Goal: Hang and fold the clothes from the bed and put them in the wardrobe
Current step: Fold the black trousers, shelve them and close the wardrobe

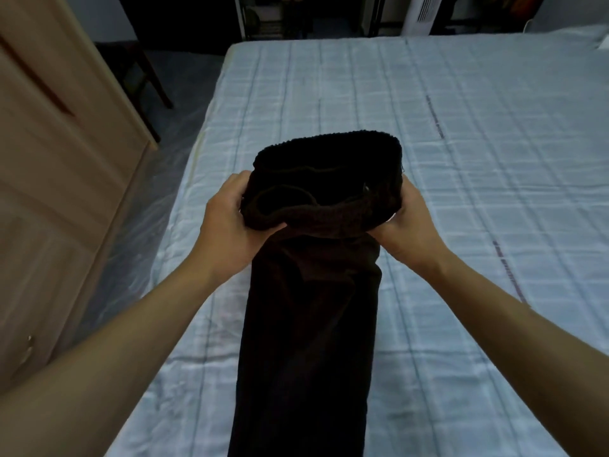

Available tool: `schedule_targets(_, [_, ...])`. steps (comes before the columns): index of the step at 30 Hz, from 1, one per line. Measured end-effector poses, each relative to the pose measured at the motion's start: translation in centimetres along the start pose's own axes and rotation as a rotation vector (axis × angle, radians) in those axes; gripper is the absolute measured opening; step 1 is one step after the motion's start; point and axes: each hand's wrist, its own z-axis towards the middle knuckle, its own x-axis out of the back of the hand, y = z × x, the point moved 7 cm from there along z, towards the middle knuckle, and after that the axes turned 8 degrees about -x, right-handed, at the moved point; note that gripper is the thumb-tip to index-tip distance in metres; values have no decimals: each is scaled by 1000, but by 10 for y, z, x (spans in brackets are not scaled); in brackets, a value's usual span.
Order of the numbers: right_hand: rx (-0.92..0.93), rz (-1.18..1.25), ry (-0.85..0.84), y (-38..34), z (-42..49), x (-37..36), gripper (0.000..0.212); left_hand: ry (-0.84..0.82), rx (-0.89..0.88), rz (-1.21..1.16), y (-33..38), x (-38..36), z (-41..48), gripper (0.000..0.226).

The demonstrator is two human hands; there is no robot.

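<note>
A black pair of trousers (309, 324) lies lengthwise on the bed (461, 159), its far end doubled back into a thick fold raised off the sheet. My left hand (227, 219) grips the left side of that fold, thumb on top. My right hand (408, 219) grips the right side, fingers curled under the cloth. The near end of the trousers runs out of view at the bottom edge.
A light wooden wardrobe (49, 176) stands along the left. A dark wooden chair (145, 80) sits on the floor beyond it. A white appliance (420, 14) and dark shelving stand past the bed's far edge.
</note>
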Motion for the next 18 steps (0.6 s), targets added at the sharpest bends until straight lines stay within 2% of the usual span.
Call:
schedule_targets(3, [31, -14, 34, -3, -30, 2, 38, -5, -5, -11, 10, 1, -25, 57])
schedule_targets(8, [25, 14, 59, 1, -62, 0, 45, -10, -50, 16, 17, 0, -46, 52])
schedule_targets(12, [7, -4, 49, 12, -85, -12, 70, -22, -64, 16, 8, -7, -72, 48])
schedule_targets(15, [66, -83, 14, 10, -103, -20, 56, -84, -106, 76, 8, -11, -97, 52])
schedule_targets(18, [104, -169, 13, 9, -122, -20, 47, -116, -149, 89, 12, -11, -124, 47])
